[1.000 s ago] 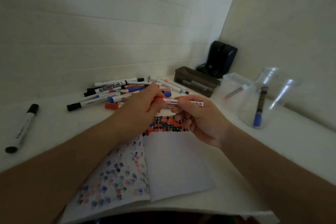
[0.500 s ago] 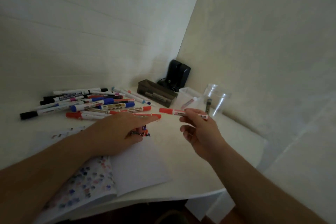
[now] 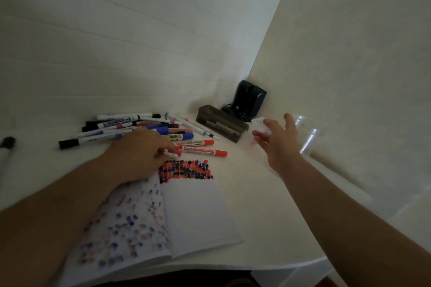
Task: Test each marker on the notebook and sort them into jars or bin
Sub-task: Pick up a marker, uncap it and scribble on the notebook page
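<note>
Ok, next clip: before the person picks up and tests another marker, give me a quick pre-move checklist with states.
1. Right hand empty, fingers spread near the clear plastic jar: ok.
2. Last red marker landed inside a jar: cannot tell, blurred.
3. Left hand on the next marker: fingertips touch a red-capped white marker at the pile's edge; firm grip: cannot tell.
4. Open white notebook has blank space on its right page: ok.
5. Untested markers remain in the pile: ok.
6. Dark rectangular bin unobstructed: ok.

Dim corner, pale panelled walls
</note>
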